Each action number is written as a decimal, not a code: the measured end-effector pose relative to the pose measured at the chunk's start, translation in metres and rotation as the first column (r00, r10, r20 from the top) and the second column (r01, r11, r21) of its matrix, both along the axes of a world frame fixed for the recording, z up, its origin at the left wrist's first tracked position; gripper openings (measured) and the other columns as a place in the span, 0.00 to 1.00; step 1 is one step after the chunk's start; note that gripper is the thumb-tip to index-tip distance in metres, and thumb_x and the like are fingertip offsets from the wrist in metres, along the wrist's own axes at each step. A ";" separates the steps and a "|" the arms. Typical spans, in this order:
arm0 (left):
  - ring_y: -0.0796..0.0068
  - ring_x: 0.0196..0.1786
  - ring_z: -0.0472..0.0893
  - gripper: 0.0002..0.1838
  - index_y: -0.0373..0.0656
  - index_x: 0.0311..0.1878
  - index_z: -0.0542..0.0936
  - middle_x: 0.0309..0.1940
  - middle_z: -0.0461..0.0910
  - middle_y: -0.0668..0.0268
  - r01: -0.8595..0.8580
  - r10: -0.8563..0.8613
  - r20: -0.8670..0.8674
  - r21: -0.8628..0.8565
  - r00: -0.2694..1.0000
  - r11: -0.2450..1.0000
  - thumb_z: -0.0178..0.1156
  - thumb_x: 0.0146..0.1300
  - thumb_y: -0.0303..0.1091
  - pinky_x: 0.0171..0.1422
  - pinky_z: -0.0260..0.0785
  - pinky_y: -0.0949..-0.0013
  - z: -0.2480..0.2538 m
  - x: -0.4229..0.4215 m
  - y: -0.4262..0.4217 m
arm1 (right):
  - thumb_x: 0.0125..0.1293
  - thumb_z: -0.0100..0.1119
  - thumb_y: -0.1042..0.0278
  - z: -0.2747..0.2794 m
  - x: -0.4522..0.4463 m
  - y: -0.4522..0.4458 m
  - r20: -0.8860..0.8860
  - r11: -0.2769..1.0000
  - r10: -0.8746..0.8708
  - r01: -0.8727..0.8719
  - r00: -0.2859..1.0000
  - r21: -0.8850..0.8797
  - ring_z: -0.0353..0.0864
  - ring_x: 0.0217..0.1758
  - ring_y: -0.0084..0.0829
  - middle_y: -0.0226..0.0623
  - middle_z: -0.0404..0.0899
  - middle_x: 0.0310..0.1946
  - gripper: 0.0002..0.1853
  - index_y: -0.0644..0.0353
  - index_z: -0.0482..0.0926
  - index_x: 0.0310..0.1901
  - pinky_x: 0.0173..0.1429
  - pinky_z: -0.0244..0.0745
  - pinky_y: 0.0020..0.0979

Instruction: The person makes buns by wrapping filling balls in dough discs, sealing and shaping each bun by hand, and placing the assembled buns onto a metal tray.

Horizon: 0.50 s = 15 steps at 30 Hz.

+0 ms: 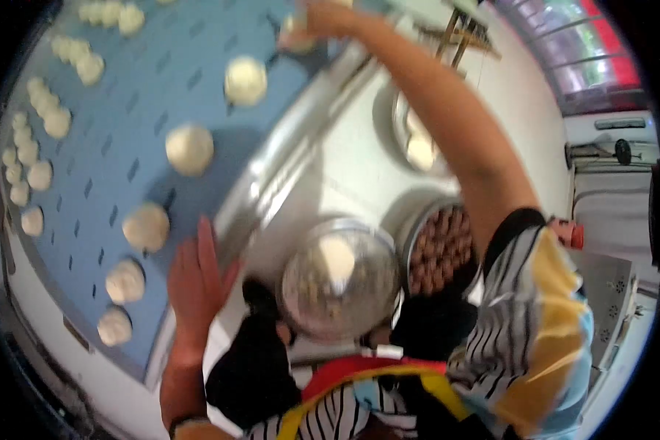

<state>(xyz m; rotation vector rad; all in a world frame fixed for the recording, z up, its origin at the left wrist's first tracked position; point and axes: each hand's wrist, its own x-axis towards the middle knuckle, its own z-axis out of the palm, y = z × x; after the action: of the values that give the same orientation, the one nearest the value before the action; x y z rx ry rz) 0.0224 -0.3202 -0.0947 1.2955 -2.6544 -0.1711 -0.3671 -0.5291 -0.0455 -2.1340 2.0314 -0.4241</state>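
Observation:
My left hand [196,277] lies at the near edge of the blue mat [183,81], fingers stretched out and holding nothing. Close to its fingertips sits a round dough ball [145,226]. At the top of the view my right hand [328,20] reaches over the mat's far end and is at another dough ball [299,38]. Blur hides whether its fingers grip that ball or only touch it. Between my hands, more dough balls, such as a larger one [190,149] and a pale one [246,81], form a spaced row.
Small dough pieces [57,122] stand in clusters along the mat's left side. Below the table's metal edge [253,183] are a wide metal basin [341,282], a pot of brown pieces [441,249] and a bowl [420,152] with pale dough. A wooden stool [462,33] stands farther off.

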 end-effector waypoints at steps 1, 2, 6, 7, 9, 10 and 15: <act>0.57 0.39 0.77 0.46 0.41 0.69 0.62 0.42 0.75 0.55 -0.046 0.045 0.039 0.027 0.998 0.999 0.68 0.52 0.54 0.39 0.71 0.60 0.008 -0.004 0.002 | 0.54 0.67 0.47 0.015 0.001 0.026 0.128 0.997 -0.002 0.011 0.992 -0.072 0.82 0.44 0.41 0.46 0.82 0.41 0.31 0.58 0.75 0.55 0.47 0.78 0.39; 0.56 0.40 0.77 0.45 0.42 0.70 0.61 0.42 0.75 0.55 -0.040 0.040 0.023 0.000 0.999 0.999 0.67 0.53 0.54 0.41 0.71 0.60 0.009 -0.003 0.002 | 0.56 0.65 0.47 0.025 0.005 0.055 0.247 0.995 0.010 0.013 0.969 -0.094 0.82 0.44 0.40 0.46 0.82 0.41 0.30 0.59 0.75 0.55 0.47 0.78 0.38; 0.64 0.34 0.75 0.46 0.41 0.70 0.61 0.35 0.72 0.61 0.046 -0.053 -0.047 -0.138 0.997 0.989 0.69 0.51 0.51 0.33 0.69 0.66 0.009 0.003 -0.002 | 0.61 0.61 0.50 0.001 0.014 0.179 0.591 0.925 -0.179 -0.069 0.787 0.373 0.82 0.41 0.36 0.43 0.82 0.39 0.25 0.61 0.77 0.53 0.46 0.77 0.36; 0.64 0.34 0.75 0.46 0.41 0.70 0.62 0.35 0.72 0.62 0.051 -0.060 -0.065 -0.136 0.996 0.989 0.69 0.51 0.51 0.33 0.69 0.66 0.007 0.004 -0.001 | 0.63 0.60 0.51 -0.029 0.019 0.206 0.571 0.814 -0.285 -0.120 0.770 0.568 0.82 0.41 0.35 0.42 0.82 0.39 0.24 0.61 0.77 0.52 0.45 0.77 0.36; 0.64 0.34 0.76 0.45 0.42 0.69 0.62 0.36 0.73 0.62 0.066 -0.074 -0.087 -0.101 0.993 0.993 0.69 0.52 0.51 0.32 0.69 0.67 0.002 0.000 -0.003 | 0.60 0.63 0.49 -0.108 0.024 0.257 0.438 0.425 -0.327 -0.283 0.837 0.860 0.80 0.48 0.39 0.44 0.80 0.48 0.28 0.62 0.76 0.55 0.50 0.77 0.38; 0.64 0.34 0.76 0.44 0.42 0.69 0.63 0.36 0.73 0.63 0.066 -0.075 -0.087 -0.105 0.993 0.992 0.69 0.52 0.51 0.33 0.70 0.67 0.004 0.000 -0.002 | 0.58 0.64 0.47 -0.142 0.033 0.287 0.378 0.204 -0.309 -0.328 0.873 0.923 0.80 0.52 0.41 0.46 0.78 0.53 0.31 0.62 0.75 0.57 0.52 0.77 0.39; 0.58 0.49 0.80 0.43 0.44 0.70 0.61 0.51 0.77 0.55 0.011 -0.014 -0.058 -0.043 0.998 0.999 0.68 0.54 0.51 0.50 0.74 0.62 0.000 0.001 0.004 | 0.54 0.68 0.49 -0.282 0.080 0.396 0.120 0.651 -0.353 0.152 0.928 0.743 0.74 0.59 0.42 0.48 0.77 0.52 0.36 0.65 0.71 0.59 0.61 0.70 0.41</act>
<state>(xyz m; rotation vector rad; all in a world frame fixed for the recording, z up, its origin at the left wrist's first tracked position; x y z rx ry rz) 0.0233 -0.3158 -0.0947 1.2423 -2.6037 -0.1512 -0.2875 -0.1332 -0.3275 -1.2437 1.8964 0.0917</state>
